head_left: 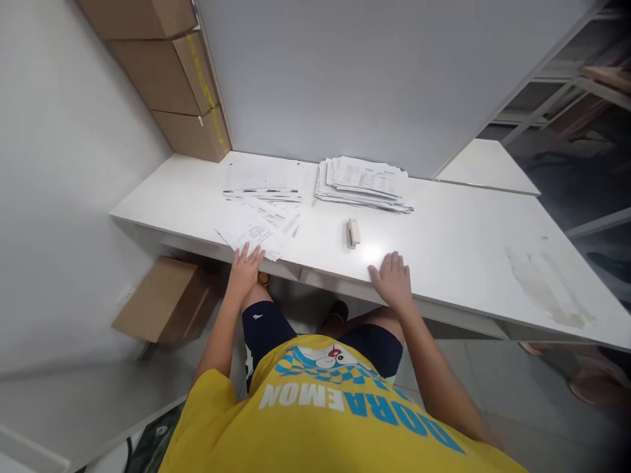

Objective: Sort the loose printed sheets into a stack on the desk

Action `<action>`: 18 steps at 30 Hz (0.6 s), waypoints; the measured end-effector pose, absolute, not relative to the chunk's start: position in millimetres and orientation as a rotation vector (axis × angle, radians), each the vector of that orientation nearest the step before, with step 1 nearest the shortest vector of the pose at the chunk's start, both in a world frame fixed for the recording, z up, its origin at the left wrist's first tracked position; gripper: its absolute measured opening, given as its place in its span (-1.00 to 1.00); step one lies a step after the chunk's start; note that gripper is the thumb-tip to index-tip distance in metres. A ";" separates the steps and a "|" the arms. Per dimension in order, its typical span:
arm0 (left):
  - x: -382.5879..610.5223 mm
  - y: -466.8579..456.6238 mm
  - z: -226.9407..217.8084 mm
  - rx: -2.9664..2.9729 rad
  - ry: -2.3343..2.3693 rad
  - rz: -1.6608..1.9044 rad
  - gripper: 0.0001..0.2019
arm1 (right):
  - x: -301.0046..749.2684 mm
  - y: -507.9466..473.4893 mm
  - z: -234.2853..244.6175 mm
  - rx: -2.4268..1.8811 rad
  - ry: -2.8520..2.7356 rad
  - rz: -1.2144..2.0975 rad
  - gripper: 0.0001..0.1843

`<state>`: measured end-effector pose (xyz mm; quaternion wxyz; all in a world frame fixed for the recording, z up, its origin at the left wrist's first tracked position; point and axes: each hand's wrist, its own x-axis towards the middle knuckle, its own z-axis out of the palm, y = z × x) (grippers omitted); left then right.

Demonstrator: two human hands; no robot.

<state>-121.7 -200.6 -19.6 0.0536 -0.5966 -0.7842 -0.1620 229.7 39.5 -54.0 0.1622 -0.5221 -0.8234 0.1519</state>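
My left hand [247, 263] lies at the front edge of the white desk, its fingers spread and touching the lower edge of some loose printed sheets [259, 231]. Flat on the desk edge further right rests my right hand [393, 277], fingers stretched out, holding nothing. Between the hands and a little farther back is a small cream stapler [353, 233], apart from both. Behind the loose sheets lies a pile of papers [263, 177]. A thicker, uneven stack of printed papers [362, 184] sits against the wall, beyond the stapler.
Cardboard boxes [185, 85] are stacked at the desk's back left corner. Another cardboard box [160, 299] stands below the desk at left. The white desk [458, 243] has a worn patch [549, 286] at right. Dark shelving [566, 98] is at far right.
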 end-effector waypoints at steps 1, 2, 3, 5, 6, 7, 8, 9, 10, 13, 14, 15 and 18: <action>-129.4 -204.4 -20.6 -1.780 -2.410 -0.525 -0.44 | 222.4 22.6 -55.4 -1.405 -2.328 0.506 -0.17; -135.1 -206.7 -21.4 -1.726 -2.438 -0.575 -0.44 | 212.6 3.6 -56.8 -1.294 -2.303 0.611 -0.25; -138.9 -207.7 -21.8 -1.640 -2.464 -0.636 -0.45 | 200.4 -16.7 -58.0 -1.157 -2.274 0.737 -0.34; -142.0 -205.2 -20.3 -1.439 -2.497 -0.740 -0.47 | 170.5 -56.8 -60.0 -0.831 -2.205 1.010 -0.45; -142.3 -201.7 -18.2 -1.376 -2.500 -0.765 -0.48 | 154.1 -74.2 -60.8 -0.687 -2.183 1.107 -0.50; -142.5 -196.9 -15.3 -1.357 -2.500 -0.768 -0.48 | 137.8 -88.6 -61.5 -0.569 -2.184 1.184 -0.53; -142.9 -190.7 -11.9 -1.380 -2.502 -0.748 -0.48 | 122.3 -99.6 -62.6 -0.472 -2.192 1.235 -0.55; -143.8 -183.5 -8.3 -1.426 -2.506 -0.713 -0.48 | 108.2 -107.3 -64.2 -0.400 -2.210 1.272 -0.56; -145.3 -175.8 -5.0 -1.482 -2.514 -0.671 -0.47 | 95.9 -112.4 -66.9 -0.350 -2.234 1.301 -0.56; -151.1 -153.0 0.1 -1.610 -2.557 -0.547 -0.46 | 72.8 -122.8 -84.1 -0.341 -2.329 1.408 -0.52; -152.6 -146.7 -0.3 -1.647 -2.566 -0.521 -0.46 | 70.7 -127.3 -92.7 -0.393 -2.362 1.469 -0.50; -153.3 -141.4 -1.6 -1.683 -2.569 -0.505 -0.46 | 71.4 -132.8 -102.1 -0.454 -2.391 1.535 -0.49; -150.7 -131.1 -9.4 -1.737 -2.570 -0.508 -0.52 | 86.3 -150.8 -130.5 -0.588 -2.437 1.700 -0.54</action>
